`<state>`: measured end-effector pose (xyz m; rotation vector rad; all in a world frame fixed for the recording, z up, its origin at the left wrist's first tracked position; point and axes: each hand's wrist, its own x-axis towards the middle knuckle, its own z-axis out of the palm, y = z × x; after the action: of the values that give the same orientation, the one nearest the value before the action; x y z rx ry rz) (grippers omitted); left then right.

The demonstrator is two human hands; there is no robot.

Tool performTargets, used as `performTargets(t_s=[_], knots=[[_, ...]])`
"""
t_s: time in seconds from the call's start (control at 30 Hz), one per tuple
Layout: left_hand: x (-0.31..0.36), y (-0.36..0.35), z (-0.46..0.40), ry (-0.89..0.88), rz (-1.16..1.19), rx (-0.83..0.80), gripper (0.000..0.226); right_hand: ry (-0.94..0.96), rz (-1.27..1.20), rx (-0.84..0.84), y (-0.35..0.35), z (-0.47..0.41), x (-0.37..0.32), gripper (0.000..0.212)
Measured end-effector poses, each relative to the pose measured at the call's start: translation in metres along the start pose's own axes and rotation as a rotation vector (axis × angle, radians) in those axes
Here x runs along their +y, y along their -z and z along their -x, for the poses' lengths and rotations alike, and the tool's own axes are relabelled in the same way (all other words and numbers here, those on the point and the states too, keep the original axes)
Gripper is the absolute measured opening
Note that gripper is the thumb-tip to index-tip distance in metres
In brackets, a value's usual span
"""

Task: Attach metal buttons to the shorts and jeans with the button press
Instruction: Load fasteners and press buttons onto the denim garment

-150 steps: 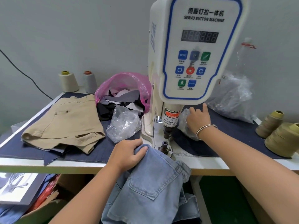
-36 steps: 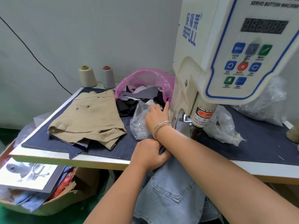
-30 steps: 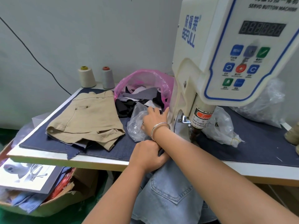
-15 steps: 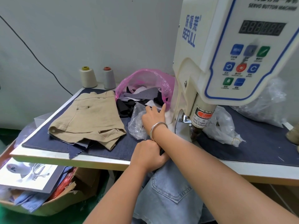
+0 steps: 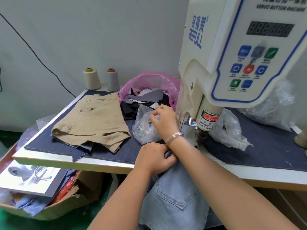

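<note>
The white servo button press (image 5: 232,55) stands at the right of the table, its punch (image 5: 201,136) just above the base. Light blue jeans (image 5: 176,196) hang from the table's front edge. My left hand (image 5: 154,159) grips their waistband next to the press base. My right hand (image 5: 163,121), with a bracelet on the wrist, crosses over the left one and has its curled fingers in a small clear plastic bag (image 5: 143,128) left of the press. What the fingers hold is hidden. Tan shorts (image 5: 90,121) lie flat on the left of the table.
A pink bag (image 5: 149,83) of fabric scraps sits behind the clear bag. Two thread cones (image 5: 101,79) stand at the back left. More clear bags (image 5: 227,130) lie right of the press. A cardboard box (image 5: 49,201) of cloth sits under the table's left edge.
My right hand came over from the bag right of the press to the clear bag on its left, and its fingers have now curled inside it. My left hand kept its grip on the jeans.
</note>
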<state>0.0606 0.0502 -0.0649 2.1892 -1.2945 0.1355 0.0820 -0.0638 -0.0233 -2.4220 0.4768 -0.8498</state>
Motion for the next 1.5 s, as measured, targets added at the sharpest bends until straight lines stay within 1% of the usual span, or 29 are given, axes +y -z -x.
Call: performTargets(t_s=[0.03,0.07,0.1,0.17,0.27,0.43,0.5,0.67,0.77,0.87,0.9,0.93,1.03,1.07,1.2,1.27,1.37,1.43,1.5], knots=[[0.000,0.000,0.000,0.002,-0.002,0.007,0.048,-0.042,-0.112,0.033,0.004,0.003,0.001,0.014],[-0.001,0.000,0.000,0.003,-0.002,0.017,0.049,-0.096,-0.190,0.022,0.006,0.006,0.001,0.012],[-0.001,0.000,-0.001,0.004,-0.001,0.025,0.050,-0.141,-0.216,-0.021,0.008,0.008,0.001,0.011],[-0.001,-0.001,-0.001,0.008,-0.002,0.029,0.049,-0.172,-0.140,-0.133,0.009,0.009,0.002,0.012],[0.000,-0.002,0.000,0.008,0.007,0.025,0.045,-0.135,0.023,-0.242,0.005,0.006,0.001,0.016],[0.000,0.000,0.000,-0.006,0.006,0.030,0.044,-0.032,0.173,-0.239,0.003,-0.005,-0.003,0.019],[0.000,0.000,0.000,-0.010,0.008,0.034,0.044,0.006,0.190,-0.228,0.001,-0.008,-0.003,0.020],[0.000,-0.001,0.000,-0.016,0.013,0.037,0.042,0.044,0.276,-0.249,-0.003,-0.008,-0.002,0.018],[-0.001,-0.001,0.000,-0.020,0.008,0.042,0.043,0.039,0.346,-0.246,-0.004,-0.007,0.000,0.021],[-0.001,-0.001,0.000,-0.023,0.001,0.043,0.044,0.025,0.412,-0.287,-0.004,-0.007,0.001,0.024],[-0.001,-0.001,0.000,-0.023,-0.001,0.043,0.045,0.008,0.379,-0.281,-0.004,-0.007,0.001,0.023],[-0.001,-0.001,0.000,-0.023,-0.003,0.042,0.046,-0.027,0.290,-0.259,-0.003,-0.007,0.000,0.022],[-0.001,-0.001,0.000,-0.014,0.000,0.042,0.048,-0.217,-0.143,-0.155,0.000,-0.007,0.000,0.013],[-0.001,-0.001,0.000,-0.012,0.002,0.045,0.048,-0.274,-0.242,-0.134,0.001,-0.007,0.000,0.012],[0.001,0.001,0.001,-0.016,0.009,0.045,0.052,-0.408,-0.432,-0.132,0.000,-0.004,0.004,0.019],[0.001,0.001,0.001,-0.016,0.005,0.038,0.054,-0.424,-0.466,-0.134,0.001,-0.003,0.006,0.021],[0.000,0.001,0.001,-0.006,0.024,0.028,0.048,-0.403,-0.479,-0.130,0.009,0.000,-0.003,0.017],[-0.002,0.001,0.001,-0.009,0.031,0.007,0.042,-0.351,-0.559,-0.128,0.020,0.009,-0.017,0.012],[-0.003,0.002,0.001,-0.011,0.040,-0.025,0.040,-0.296,-0.692,-0.131,0.036,0.028,-0.033,0.009]])
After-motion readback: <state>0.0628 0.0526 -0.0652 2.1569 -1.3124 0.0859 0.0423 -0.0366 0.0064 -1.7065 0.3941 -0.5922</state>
